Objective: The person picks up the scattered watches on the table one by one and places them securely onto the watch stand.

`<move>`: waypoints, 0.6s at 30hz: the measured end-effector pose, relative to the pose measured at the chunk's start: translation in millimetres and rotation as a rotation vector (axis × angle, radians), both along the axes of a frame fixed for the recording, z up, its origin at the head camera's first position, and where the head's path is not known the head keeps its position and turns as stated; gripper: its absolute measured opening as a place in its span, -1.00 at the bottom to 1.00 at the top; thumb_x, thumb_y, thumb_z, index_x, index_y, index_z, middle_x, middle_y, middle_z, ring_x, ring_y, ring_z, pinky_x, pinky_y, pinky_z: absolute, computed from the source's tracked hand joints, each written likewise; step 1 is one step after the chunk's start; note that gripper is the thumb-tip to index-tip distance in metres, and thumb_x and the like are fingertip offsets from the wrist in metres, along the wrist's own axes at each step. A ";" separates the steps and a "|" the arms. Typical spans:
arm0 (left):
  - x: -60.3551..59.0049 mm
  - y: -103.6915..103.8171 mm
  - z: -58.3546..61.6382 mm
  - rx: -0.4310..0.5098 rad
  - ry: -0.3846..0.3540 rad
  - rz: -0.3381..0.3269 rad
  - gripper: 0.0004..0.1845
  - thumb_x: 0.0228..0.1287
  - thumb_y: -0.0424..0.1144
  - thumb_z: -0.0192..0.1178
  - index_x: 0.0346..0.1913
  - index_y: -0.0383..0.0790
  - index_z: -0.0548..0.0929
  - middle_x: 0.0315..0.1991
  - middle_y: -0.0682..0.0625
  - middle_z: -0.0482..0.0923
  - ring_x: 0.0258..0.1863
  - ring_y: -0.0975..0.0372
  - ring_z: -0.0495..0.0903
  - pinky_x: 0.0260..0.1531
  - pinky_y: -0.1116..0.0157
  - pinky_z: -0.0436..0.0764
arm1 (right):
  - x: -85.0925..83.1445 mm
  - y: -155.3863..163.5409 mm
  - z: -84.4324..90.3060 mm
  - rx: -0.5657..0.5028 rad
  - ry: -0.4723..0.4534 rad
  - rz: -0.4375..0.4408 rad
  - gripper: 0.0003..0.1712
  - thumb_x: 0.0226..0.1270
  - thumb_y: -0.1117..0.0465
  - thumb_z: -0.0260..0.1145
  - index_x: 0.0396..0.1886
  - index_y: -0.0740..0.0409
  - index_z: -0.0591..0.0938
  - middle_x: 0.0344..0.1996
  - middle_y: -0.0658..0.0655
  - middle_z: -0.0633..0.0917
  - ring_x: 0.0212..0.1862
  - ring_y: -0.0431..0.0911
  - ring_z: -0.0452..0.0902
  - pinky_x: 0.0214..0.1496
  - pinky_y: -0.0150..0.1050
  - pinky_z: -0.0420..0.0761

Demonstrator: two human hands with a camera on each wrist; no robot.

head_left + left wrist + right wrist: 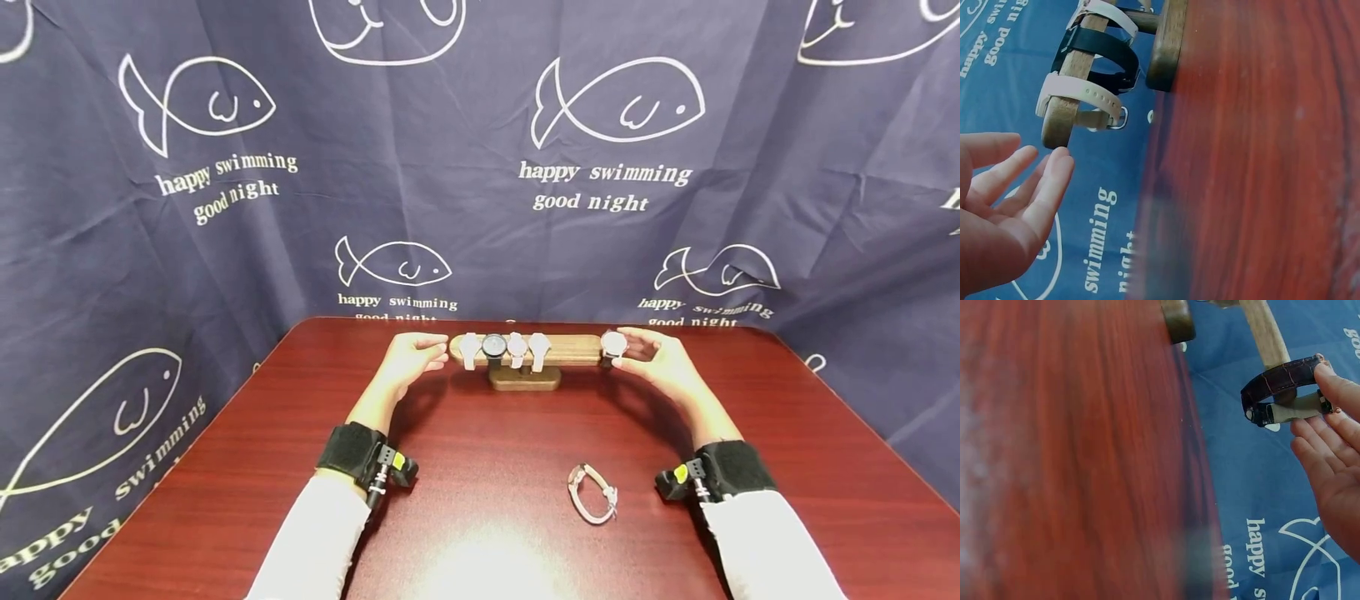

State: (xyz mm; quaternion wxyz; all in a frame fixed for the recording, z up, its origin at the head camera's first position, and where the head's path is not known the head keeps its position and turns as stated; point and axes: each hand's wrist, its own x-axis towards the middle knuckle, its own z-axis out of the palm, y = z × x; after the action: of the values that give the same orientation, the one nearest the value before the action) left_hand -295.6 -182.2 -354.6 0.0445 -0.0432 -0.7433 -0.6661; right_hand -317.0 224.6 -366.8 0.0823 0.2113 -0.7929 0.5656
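Observation:
A wooden watch stand (573, 350) stands near the table's back edge, its bar level on a small base (525, 381). At its right end, my right hand (663, 362) pinches a watch (614, 343) with a dark brown strap; in the right wrist view the looped strap (1282, 380) encircles the bar's tip. My left hand (405, 362) is at the other end, fingers loosely bent, a fingertip at or very near the wood, holding nothing. Toward that end sit a white-strapped watch (469, 347), a black watch (494, 346), a pinkish watch (517, 348) and another pale watch (539, 350).
Another pale-strapped watch (576, 477) lies on its side on the reddish-brown table (465, 450), in front of the stand and right of centre. A dark blue printed cloth (480, 250) hangs behind the table.

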 end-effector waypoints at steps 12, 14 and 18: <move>-5.3 5.6 -4.0 -0.059 0.036 0.034 -0.72 0.27 -0.58 0.10 0.02 -0.66 0.57 -0.06 -0.44 0.60 -0.19 0.02 0.68 -0.16 0.27 0.67 | -11.8 -3.8 2.5 0.059 -0.005 0.081 -0.36 0.15 0.46 0.41 0.24 0.51 0.43 0.07 0.50 0.57 -0.07 -0.33 0.60 -0.03 -0.49 0.57; -4.9 5.4 -4.6 -0.072 0.048 0.026 -0.71 0.25 -0.59 0.11 0.02 -0.66 0.57 -0.06 -0.44 0.60 -0.11 -0.10 0.66 -0.15 0.26 0.67 | -12.9 -4.5 2.4 0.076 -0.001 0.084 -0.37 0.16 0.45 0.41 0.24 0.51 0.43 0.05 0.50 0.58 -0.07 -0.32 0.60 -0.04 -0.49 0.57; -3.2 4.8 -5.1 -0.116 0.076 0.009 -0.69 0.21 -0.61 0.13 0.03 -0.64 0.58 -0.04 -0.43 0.59 -0.02 -0.22 0.59 -0.13 0.25 0.66 | -15.9 -6.2 1.8 0.096 -0.004 0.094 -0.37 0.16 0.44 0.41 0.23 0.51 0.44 0.03 0.49 0.60 -0.06 -0.30 0.60 -0.05 -0.49 0.57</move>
State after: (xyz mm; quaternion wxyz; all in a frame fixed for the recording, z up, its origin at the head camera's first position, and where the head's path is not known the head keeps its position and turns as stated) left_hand -298.8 -177.3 -359.7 0.0730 -0.0679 -0.7784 -0.6197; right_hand -333.0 218.4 -365.0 0.0438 0.2511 -0.8084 0.5305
